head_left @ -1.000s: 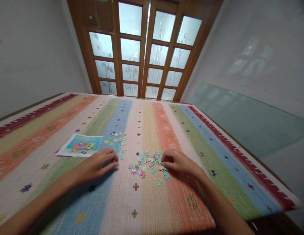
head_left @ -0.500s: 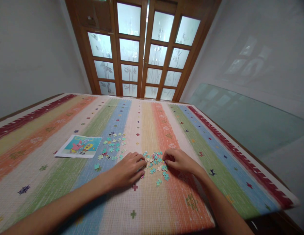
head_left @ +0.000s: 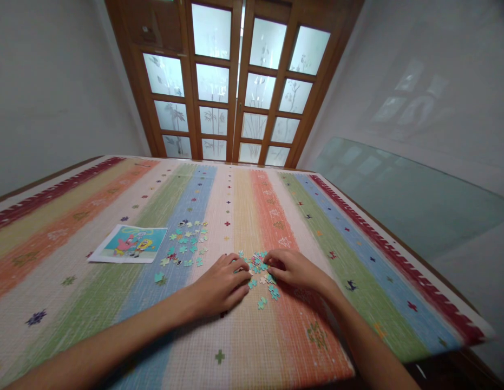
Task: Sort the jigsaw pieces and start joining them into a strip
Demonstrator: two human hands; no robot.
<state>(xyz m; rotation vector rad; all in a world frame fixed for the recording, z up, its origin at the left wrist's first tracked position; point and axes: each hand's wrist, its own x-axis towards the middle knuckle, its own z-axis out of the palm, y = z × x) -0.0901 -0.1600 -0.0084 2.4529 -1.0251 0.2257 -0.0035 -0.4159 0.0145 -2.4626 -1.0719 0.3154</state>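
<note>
A loose pile of jigsaw puzzle pieces [head_left: 257,262], mostly turquoise with some pale ones, lies on the striped tablecloth. At its left edge rests my left hand [head_left: 227,284], palm down, fingers bent and slightly apart over a few pieces. My right hand [head_left: 290,268] touches the pile from the right, with a gap showing between thumb and curled fingers. Neither hand visibly lifts a piece; what lies under the fingertips is hidden. A few pieces [head_left: 262,303] lie nearer to me, just below the pile.
More puzzle pieces [head_left: 189,244] are spread out left of the pile. Beside them lies a printed cartoon picture [head_left: 133,244] on white paper. The striped tablecloth [head_left: 252,346] covers the table. Wood-framed glass doors [head_left: 219,81] stand beyond it, and a pale green panel [head_left: 414,189] is at the right wall.
My left hand has slid right, covering the left part of the pile. My right hand has shifted slightly left, its fingers further over the pieces.
</note>
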